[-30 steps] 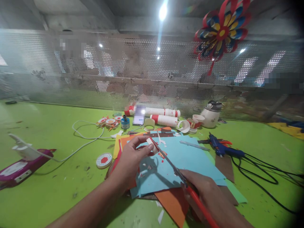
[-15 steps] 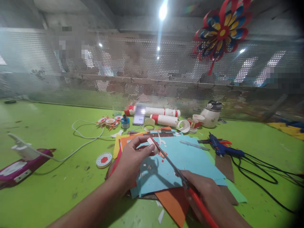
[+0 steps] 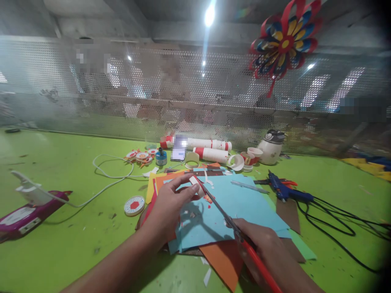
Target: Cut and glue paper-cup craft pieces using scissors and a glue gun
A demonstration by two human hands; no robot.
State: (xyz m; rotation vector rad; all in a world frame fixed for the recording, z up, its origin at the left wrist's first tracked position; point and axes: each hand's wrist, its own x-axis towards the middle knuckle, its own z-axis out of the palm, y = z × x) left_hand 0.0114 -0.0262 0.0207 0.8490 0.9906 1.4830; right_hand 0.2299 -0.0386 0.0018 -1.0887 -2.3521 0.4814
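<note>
The left hand [image 3: 172,199] grips a small white-and-red piece [image 3: 194,182] between thumb and fingers. The right hand [image 3: 264,240] is closed around the red-handled scissors [image 3: 256,262]; the blades point toward the far edge of the desk [image 3: 91,244] and reach the red border of the piece. The piece is held above the light-blue sheets [image 3: 244,207], near their far left corner. White paper scraps [image 3: 192,214] lie on the top sheet. A patterned disc [image 3: 134,206] rests beyond the left edge of the sheets; a blue glue gun [image 3: 290,193] lies beyond their right edge. Near the desk's far edge, a ribbed tube [image 3: 212,155] lies sideways
</note>
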